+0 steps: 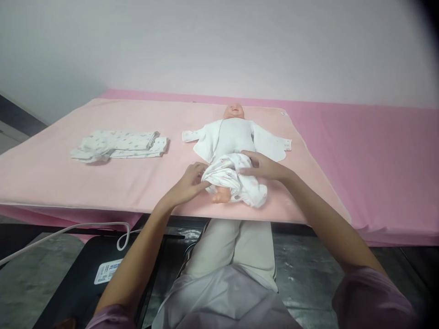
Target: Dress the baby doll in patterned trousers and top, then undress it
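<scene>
The person wears a top with short, muted purple fabric sleeves [370, 297], a greyish-lavender front [226, 297] and light beige cloth trousers [219, 246].

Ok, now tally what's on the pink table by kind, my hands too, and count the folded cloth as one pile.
Doll: 1
White top: 1
Bunched cloth: 1
Folded pile: 1
Hands, left hand and right hand: 2
Total: 6
</scene>
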`<state>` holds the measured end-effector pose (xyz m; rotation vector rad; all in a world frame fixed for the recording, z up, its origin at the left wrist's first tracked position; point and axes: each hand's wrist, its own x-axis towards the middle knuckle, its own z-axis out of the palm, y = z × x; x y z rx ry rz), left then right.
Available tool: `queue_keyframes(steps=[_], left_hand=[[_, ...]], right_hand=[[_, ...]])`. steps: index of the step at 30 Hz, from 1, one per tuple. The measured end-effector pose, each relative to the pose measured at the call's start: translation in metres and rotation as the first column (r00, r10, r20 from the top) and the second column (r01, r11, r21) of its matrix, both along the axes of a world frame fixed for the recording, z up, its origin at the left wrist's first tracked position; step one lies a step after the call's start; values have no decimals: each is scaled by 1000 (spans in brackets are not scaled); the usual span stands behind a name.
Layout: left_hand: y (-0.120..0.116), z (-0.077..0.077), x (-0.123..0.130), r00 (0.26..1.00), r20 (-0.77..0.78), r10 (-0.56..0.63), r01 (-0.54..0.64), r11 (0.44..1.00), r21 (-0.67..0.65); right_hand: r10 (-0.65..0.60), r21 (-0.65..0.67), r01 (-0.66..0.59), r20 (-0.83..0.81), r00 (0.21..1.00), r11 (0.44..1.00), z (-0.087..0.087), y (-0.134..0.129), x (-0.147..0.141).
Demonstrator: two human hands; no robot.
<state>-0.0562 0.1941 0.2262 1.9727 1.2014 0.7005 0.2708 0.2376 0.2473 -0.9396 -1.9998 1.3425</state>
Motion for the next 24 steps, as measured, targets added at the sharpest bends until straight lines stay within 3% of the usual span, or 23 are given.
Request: queue_keyframes(steps=[3,6,9,12,15,20,22,24], left_hand=[[17,25,-1,980,-62,-187,187,982,-19],[51,42,22,924,22,-381,381,920,-93],[95,42,56,873,238,-426,476,852,-217],[127,33,78,821,401,-406,553,739,-385],[139,24,85,818,439,-372,564,670,-482],[137,13,82,849,429,-309,520,634,-573],[135,11,82,889,340,-308,457,657,-599],[133,10,80,916,220,-336,400,716,-572]], right_hand=[[-69,-243,33,-141,988,969,-7,15,-1],[-142,-380,53,-209,967,924,-12,22,-5],[-149,-393,23,-293,944,919,-17,23,-4],[-128,-420,-42,-369,921,907,-21,21,1],[-138,-446,-60,-399,907,893,-23,17,2],[-198,-400,34,-375,906,916,-27,8,-7],[-233,-337,124,-308,922,934,-29,6,-10],[-244,-229,184,-273,930,956,-29,4,-10]])
